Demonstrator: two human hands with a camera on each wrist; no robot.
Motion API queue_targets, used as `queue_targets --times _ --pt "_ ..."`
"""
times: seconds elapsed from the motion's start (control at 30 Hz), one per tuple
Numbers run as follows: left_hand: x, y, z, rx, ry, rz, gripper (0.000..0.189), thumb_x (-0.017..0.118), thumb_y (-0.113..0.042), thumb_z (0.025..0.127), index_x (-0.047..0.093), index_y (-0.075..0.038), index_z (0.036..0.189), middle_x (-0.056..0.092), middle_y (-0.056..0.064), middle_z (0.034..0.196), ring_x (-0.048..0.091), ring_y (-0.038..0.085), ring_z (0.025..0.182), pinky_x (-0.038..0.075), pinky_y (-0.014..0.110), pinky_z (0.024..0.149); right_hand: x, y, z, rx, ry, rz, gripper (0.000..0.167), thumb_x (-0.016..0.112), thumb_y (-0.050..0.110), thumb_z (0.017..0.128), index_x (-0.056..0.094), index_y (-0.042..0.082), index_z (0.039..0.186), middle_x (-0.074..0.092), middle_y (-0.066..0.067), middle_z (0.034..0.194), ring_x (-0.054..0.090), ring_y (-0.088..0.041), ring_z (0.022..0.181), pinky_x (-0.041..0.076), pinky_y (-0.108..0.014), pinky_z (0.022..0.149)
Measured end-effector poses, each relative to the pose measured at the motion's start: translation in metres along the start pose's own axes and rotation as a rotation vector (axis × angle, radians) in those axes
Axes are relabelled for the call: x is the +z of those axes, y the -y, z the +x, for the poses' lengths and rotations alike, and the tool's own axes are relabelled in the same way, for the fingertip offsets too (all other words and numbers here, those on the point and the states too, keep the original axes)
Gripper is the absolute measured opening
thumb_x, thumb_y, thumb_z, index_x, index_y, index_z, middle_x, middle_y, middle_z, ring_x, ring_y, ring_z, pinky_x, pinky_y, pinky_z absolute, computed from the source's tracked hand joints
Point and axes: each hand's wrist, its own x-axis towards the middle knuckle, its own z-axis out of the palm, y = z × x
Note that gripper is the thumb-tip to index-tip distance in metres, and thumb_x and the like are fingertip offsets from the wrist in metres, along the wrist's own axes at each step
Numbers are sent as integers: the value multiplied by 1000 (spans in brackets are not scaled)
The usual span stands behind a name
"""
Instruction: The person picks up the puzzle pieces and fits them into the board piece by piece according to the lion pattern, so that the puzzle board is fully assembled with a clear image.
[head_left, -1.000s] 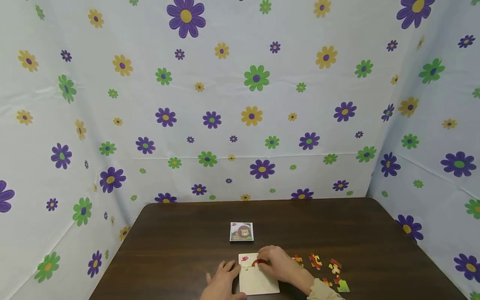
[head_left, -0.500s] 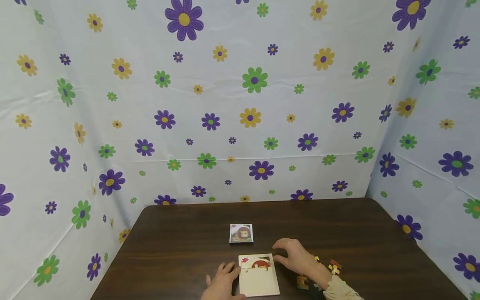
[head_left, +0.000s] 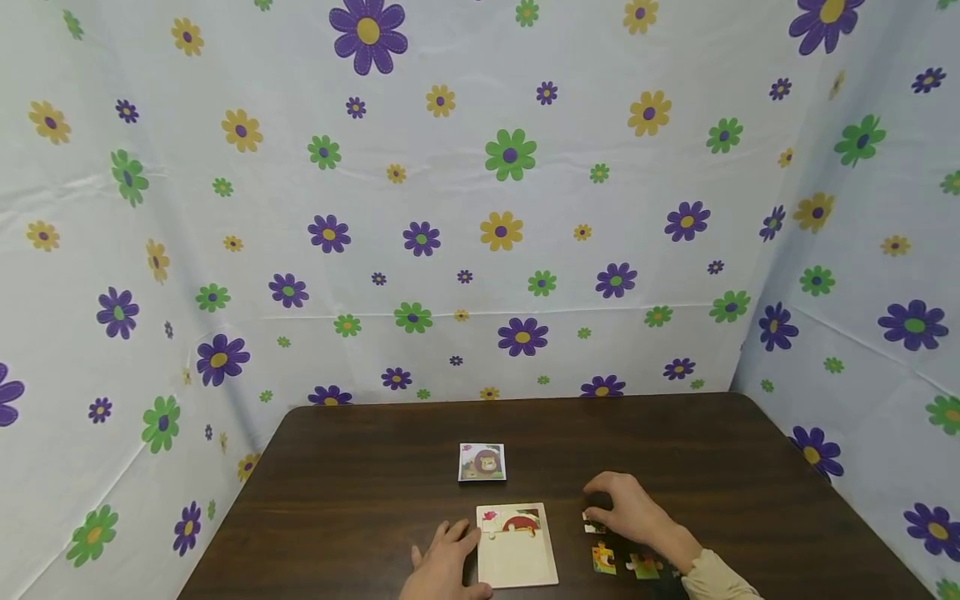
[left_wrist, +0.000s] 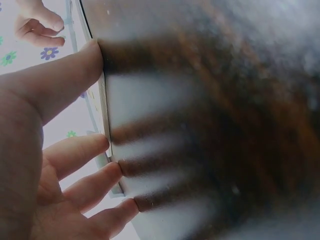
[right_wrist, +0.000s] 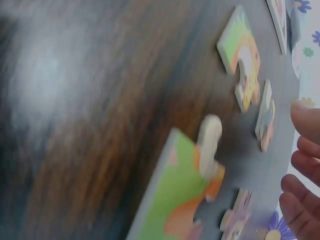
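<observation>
A pale wooden puzzle board point(head_left: 517, 565) lies on the dark table, with a few pieces along its far side showing a pink flower and a red-brown arc point(head_left: 519, 525). My left hand point(head_left: 444, 562) rests at the board's left edge; in the left wrist view its thumb and fingertips touch the table along that edge. Over the loose pieces on the right is my right hand point(head_left: 633, 507), fingers loosely bent, nothing visible between them. Beneath its thumb sits one loose piece point(head_left: 592, 525). The right wrist view shows a green-and-orange piece point(right_wrist: 182, 185) and several others lying apart on the table.
A small square picture card point(head_left: 482, 462) with a lion on it lies beyond the board. Two more loose pieces, an orange-yellow piece point(head_left: 603, 558) and a green-edged piece point(head_left: 643, 565), lie right of the board. Flowered cloth point(head_left: 465, 250) hangs behind the table point(head_left: 360, 467).
My right hand has left the board's upper right part and moved right to the loose pieces. A red-brown piece it covered now shows in the board. My left hand stays put.
</observation>
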Motion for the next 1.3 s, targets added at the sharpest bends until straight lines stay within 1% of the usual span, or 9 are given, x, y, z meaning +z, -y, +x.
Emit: queue_targets --times 0.13,0.27,0.4,0.6,0.73,0.87,0.97,1.17,1.3 --pt "1 0 -1 -16 3 -17 69 82 -42 72 60 -9 128 50 18 134 40 44 124 23 84 79 -6 -1 -2 30 56 19 27 79 21 79 71 2 96 68 -5 92 64 -23 82 53 -37 69" --pt "0 0 -3 -24 7 -29 70 81 -42 73 59 -9 130 49 19 135 38 46 125 21 85 79 -9 -1 -4 45 106 46 27 80 25 77 71 4 91 66 -1 85 60 -14 74 50 -31 63" --pt "-2 2 -3 -6 -5 -39 69 80 -41 74 57 -9 131 48 19 137 36 50 127 20 85 78 -10 -1 -3 62 126 59 28 83 27 73 69 7 87 62 3 79 54 -8 69 47 -29 61" --pt "-3 0 -5 11 -17 -43 69 80 -40 75 57 -10 133 47 19 139 35 51 128 20 85 78 -6 -4 -2 80 141 89 27 84 24 72 62 11 80 55 6 74 47 -5 65 42 -26 58" --pt "-2 -2 -6 7 -26 -42 69 80 -41 75 57 -12 133 47 18 139 35 50 129 19 85 80 -5 -4 -3 83 132 83 29 85 23 70 59 11 78 53 6 74 45 -5 66 41 -26 59" --pt "-2 -3 -6 27 -62 -27 70 80 -42 73 58 -12 132 49 17 138 37 48 129 20 85 80 -5 0 -3 102 109 79 33 86 19 67 56 12 79 53 7 75 45 -5 67 40 -26 59" --pt "-2 -4 -7 44 -93 -13 70 81 -41 71 59 -12 131 50 17 136 38 48 128 21 85 79 -3 1 0 112 80 98 36 87 15 66 54 12 79 53 7 74 45 -5 66 40 -25 58" --pt "-1 -4 -9 57 -121 -3 70 81 -40 71 59 -12 131 50 18 136 39 47 128 22 84 79 2 3 5 108 40 120 35 85 9 67 53 12 81 53 6 72 44 -1 63 38 -24 57" --pt "-1 -5 -11 59 -122 -3 71 81 -40 71 59 -12 132 50 18 136 39 47 128 22 84 79 4 4 6 91 2 131 33 83 4 68 53 11 80 54 6 70 45 0 61 39 -23 55"
